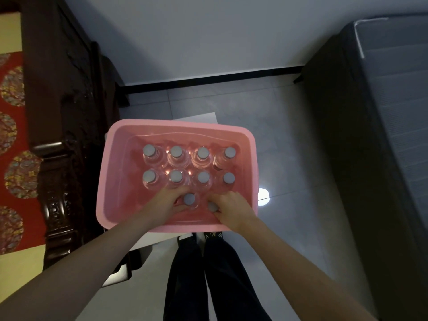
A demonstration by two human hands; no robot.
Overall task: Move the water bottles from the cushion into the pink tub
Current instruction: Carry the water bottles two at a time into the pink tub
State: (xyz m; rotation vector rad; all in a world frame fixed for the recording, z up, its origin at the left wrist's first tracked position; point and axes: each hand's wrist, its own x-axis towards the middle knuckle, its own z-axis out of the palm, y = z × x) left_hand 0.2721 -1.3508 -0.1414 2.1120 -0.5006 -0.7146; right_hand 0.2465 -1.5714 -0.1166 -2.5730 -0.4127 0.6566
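- Down in the pink tub (251,144), eight water bottles (176,152) stand upright in two rows of four, grey caps up.
- The left hand (165,200) has its fingers curled around a ninth bottle (190,199) in the near row, touching its side.
- The right hand (228,206) is clamped over another bottle (212,206) just beside it, cap half hidden.
- The tub sits on a white board (203,118), above the grey tiled floor (289,135).
- The red patterned cushion (11,140) lies at the left with none on it that I can see.
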